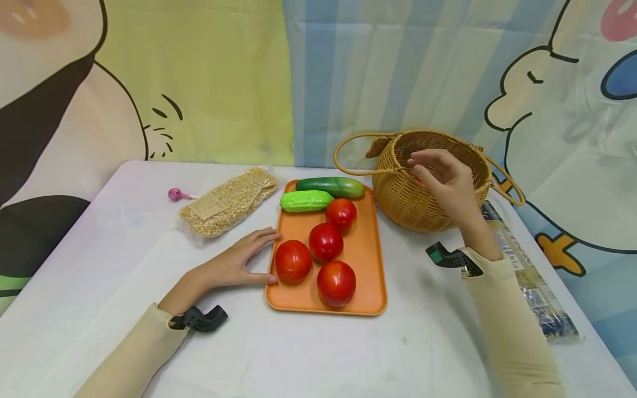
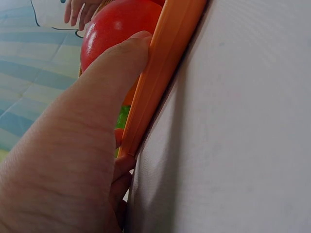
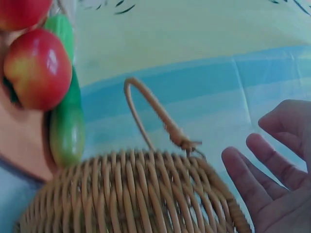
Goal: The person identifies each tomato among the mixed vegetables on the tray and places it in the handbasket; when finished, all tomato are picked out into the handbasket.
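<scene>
My left hand (image 1: 234,262) rests at the left side of an orange tray (image 1: 365,276), its thumb on the rim and its fingertips touching the edge farther back. On the tray sit several shiny red round fruits (image 1: 326,242), like apples or tomatoes; in the right wrist view one red fruit (image 3: 38,69) shows yellow patches. A dark green cucumber (image 1: 330,187) and a bright green bumpy gourd (image 1: 306,201) lie at its far end. Above the mouth of a wicker basket (image 1: 415,202), my right hand (image 1: 448,179) hovers with loosely bent fingers, holding nothing. Something red shows inside, partly hidden by the hand.
Left of the tray lies a clear bag of yellow grains (image 1: 231,202), beside a wrapped lollipop (image 1: 176,194). A flat printed packet (image 1: 532,282) lies at the table's right, partly behind the right forearm. A patterned curtain (image 1: 348,83) hangs behind the table (image 1: 239,354).
</scene>
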The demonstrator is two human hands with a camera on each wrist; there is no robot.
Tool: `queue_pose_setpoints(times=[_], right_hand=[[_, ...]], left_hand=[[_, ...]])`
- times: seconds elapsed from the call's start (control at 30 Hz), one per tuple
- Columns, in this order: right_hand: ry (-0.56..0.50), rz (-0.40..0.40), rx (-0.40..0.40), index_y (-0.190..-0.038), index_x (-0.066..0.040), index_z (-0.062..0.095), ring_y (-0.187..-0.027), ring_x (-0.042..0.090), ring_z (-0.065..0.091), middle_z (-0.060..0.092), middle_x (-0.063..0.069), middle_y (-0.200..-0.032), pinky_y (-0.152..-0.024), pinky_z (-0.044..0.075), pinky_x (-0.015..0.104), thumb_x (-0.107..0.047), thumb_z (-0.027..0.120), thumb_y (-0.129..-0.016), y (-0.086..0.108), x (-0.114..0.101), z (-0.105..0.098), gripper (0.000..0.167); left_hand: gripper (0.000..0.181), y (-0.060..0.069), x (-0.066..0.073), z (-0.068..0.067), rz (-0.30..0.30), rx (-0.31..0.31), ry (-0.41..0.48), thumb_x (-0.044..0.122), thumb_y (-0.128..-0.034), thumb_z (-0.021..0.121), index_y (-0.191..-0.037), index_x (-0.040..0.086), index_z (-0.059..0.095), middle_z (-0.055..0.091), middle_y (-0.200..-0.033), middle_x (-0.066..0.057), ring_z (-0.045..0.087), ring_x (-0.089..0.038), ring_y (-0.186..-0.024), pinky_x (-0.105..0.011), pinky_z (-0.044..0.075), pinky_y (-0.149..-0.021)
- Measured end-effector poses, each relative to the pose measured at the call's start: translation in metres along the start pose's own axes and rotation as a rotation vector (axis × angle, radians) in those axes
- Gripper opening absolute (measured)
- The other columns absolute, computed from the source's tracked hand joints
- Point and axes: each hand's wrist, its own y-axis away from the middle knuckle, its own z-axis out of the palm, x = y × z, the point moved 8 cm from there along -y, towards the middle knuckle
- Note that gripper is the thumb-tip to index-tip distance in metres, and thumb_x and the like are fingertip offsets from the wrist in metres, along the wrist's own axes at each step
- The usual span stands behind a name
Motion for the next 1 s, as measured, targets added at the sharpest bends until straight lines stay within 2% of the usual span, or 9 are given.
queue_pose_setpoints(times=[0.17, 0.3, 0.5, 0.6, 0.67, 0.8, 1.0], right_hand=[[-0.097, -0.089, -0.056, -0.116, 0.014, 0.060, -0.100, 0.021, 0.066, 0.065, 0.016, -0.108, -0.089, 0.053, 0.024, 0.010, 0.057, -0.092, 0.002, -0.006, 0.016, 0.024], [-0.105, -0.110, -0.104, -0.113, 0.014, 0.061, -0.098, 0.021, 0.066, 0.065, 0.015, -0.108, -0.084, 0.054, 0.023, 0.012, 0.057, -0.092, 0.003, -0.007, 0.028, 0.022], [-0.217, -0.157, -0.188, -0.108, 0.021, 0.059, -0.100, 0.022, 0.064, 0.064, 0.014, -0.112, -0.086, 0.054, 0.026, 0.018, 0.055, -0.089, 0.008, -0.003, 0.047, 0.020], [-0.221, -0.150, -0.219, -0.108, 0.021, 0.059, -0.099, 0.021, 0.064, 0.063, 0.015, -0.113, -0.085, 0.055, 0.029, 0.014, 0.057, -0.090, 0.012, 0.004, 0.053, 0.019], [-0.231, -0.130, -0.233, -0.108, 0.017, 0.062, -0.098, 0.020, 0.065, 0.064, 0.017, -0.111, -0.084, 0.056, 0.029, 0.014, 0.057, -0.090, 0.015, 0.010, 0.058, 0.018], [-0.210, -0.086, -0.267, -0.108, 0.016, 0.062, -0.096, 0.017, 0.066, 0.064, 0.020, -0.108, -0.084, 0.055, 0.026, 0.018, 0.055, -0.088, 0.019, 0.018, 0.068, 0.021], [-0.150, -0.041, -0.332, -0.124, 0.015, 0.052, -0.103, 0.019, 0.066, 0.065, 0.004, -0.117, -0.084, 0.056, 0.031, 0.016, 0.056, -0.090, 0.022, 0.029, 0.084, 0.034]], left_hand=[[0.091, 0.002, 0.000, -0.001, 0.000, 0.005, -0.009, 0.058, -0.0778, 0.074, -0.152, 0.023, 0.035, 0.027, -0.158, -0.005, 0.024, -0.029, -0.146, -0.057, 0.024, -0.114], [0.090, 0.002, 0.000, -0.001, 0.006, 0.009, -0.010, 0.059, -0.0779, 0.074, -0.151, 0.023, 0.035, 0.027, -0.158, -0.004, 0.024, -0.029, -0.145, -0.056, 0.025, -0.114], [0.090, 0.000, -0.001, 0.001, 0.008, 0.012, -0.007, 0.059, -0.0777, 0.074, -0.151, 0.024, 0.035, 0.027, -0.158, -0.002, 0.024, -0.026, -0.146, -0.054, 0.025, -0.115], [0.090, -0.002, 0.000, 0.003, 0.003, 0.000, -0.002, 0.060, -0.0779, 0.073, -0.152, 0.026, 0.035, 0.026, -0.158, -0.001, 0.023, -0.025, -0.146, -0.053, 0.024, -0.115], [0.090, -0.002, 0.000, 0.003, -0.004, -0.006, 0.001, 0.061, -0.0778, 0.073, -0.152, 0.026, 0.034, 0.026, -0.158, -0.001, 0.023, -0.025, -0.146, -0.054, 0.024, -0.115], [0.091, -0.001, -0.001, 0.003, -0.011, -0.008, -0.003, 0.061, -0.0774, 0.073, -0.152, 0.026, 0.034, 0.025, -0.159, -0.001, 0.022, -0.026, -0.147, -0.055, 0.024, -0.115], [0.090, 0.000, -0.002, 0.001, 0.002, -0.005, -0.009, 0.058, -0.0784, 0.074, -0.152, 0.023, 0.035, 0.026, -0.159, -0.004, 0.023, -0.028, -0.146, -0.057, 0.024, -0.115]])
